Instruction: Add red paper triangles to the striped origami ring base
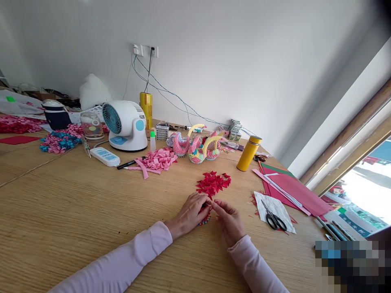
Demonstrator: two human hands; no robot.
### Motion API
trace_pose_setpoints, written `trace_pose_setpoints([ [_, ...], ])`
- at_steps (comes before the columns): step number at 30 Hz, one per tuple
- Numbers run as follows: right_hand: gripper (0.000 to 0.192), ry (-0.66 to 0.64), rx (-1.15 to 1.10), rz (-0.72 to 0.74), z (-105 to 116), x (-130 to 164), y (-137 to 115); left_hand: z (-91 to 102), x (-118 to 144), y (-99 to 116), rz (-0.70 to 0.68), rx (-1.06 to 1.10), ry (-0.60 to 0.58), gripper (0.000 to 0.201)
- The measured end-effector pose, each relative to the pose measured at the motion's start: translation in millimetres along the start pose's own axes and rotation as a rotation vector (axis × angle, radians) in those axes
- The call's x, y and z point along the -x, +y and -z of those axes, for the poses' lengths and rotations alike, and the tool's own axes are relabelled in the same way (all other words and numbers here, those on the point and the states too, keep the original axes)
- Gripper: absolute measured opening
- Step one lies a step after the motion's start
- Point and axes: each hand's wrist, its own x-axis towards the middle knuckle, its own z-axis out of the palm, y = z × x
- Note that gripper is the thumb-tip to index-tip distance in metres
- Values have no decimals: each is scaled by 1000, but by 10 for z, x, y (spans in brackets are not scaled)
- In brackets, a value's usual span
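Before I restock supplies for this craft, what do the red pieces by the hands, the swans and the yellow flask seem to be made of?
The red pieces look like matte coloured paper: flat folded triangles with sharp creases. The swans seem built from many such paper units, in pink, yellow and other colours. The yellow flask looks like coated metal with a smooth satin sheen, though plastic cannot be ruled out.

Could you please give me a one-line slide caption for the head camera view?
Both hands, left and right, hold a small folded-paper piece beside a pile of red paper triangles.
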Motion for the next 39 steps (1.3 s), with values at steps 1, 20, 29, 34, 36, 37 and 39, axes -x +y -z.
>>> trace_pose_setpoints([
  [1, 34, 26, -55, -44, 10, -3, -41, 9, -4, 3, -4, 18, -5, 10],
  [20, 8, 205, -459, -467, -104, 127, -121, 14, -4, -25, -26, 129, -39, 19],
  [29, 11, 139, -428, -400, -46, 99, -55, 34, -15, 2, -6, 132, -70, 18],
  [34, 11, 140, -462, -417, -65, 114, -68, 30, -11, -5, -14, 125, -58, 17],
  [36, 12, 143, -463, -414, -75, 124, -74, 25, -8, -14, -20, 129, -52, 16],
  [37, 12, 147, -465, -412, -78, 128, -74, 23, -6, -19, -24, 133, -50, 17],
  [39, 11, 168, -479, -413, -78, 131, -69, 21, -5, -25, -31, 140, -50, 17],
])
